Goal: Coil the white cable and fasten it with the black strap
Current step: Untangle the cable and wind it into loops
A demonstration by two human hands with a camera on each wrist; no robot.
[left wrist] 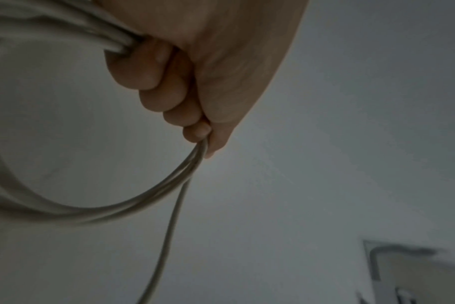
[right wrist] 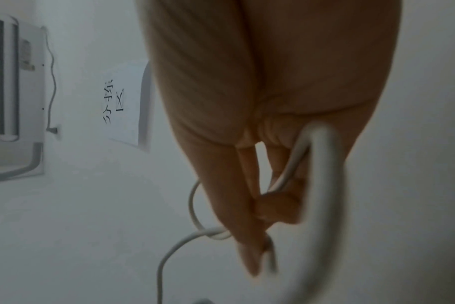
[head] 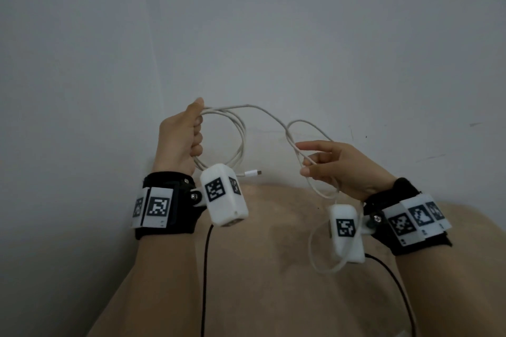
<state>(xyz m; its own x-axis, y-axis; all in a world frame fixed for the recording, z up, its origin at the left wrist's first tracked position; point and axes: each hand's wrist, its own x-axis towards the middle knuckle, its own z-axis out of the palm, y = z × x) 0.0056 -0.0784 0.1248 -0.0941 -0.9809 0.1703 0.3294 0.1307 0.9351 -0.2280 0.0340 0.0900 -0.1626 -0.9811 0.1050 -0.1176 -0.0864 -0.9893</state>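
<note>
While the cable [head: 241, 131] is thin, smooth and white, it hangs in the air as several round loops gathered in the left hand [head: 178, 142], whose fingers [left wrist: 153, 74] are curled tight around the bundle. A single strand leaves the thumb end of that fist, arcs across to the right and forms a smaller loose loop before it passes between the fingers of the right hand [head: 342, 167]. There the thumb and forefinger pinch the strand while the other fingers stay loosely extended. Below that hand the cable drops behind the white wrist camera [head: 346, 230] and curls out again beneath it. One plug [head: 253, 173], small and white, sticks out sideways just under the coil.

Both wrist views are soft and blurred; the near cable in the right one is a thick smear. The strap cannot be made out anywhere.

Behind the hands stands a plain pale wall [head: 273, 35] with faint scuffs. A sheet of paper [right wrist: 122, 107] with handwritten characters hangs on it.
</note>
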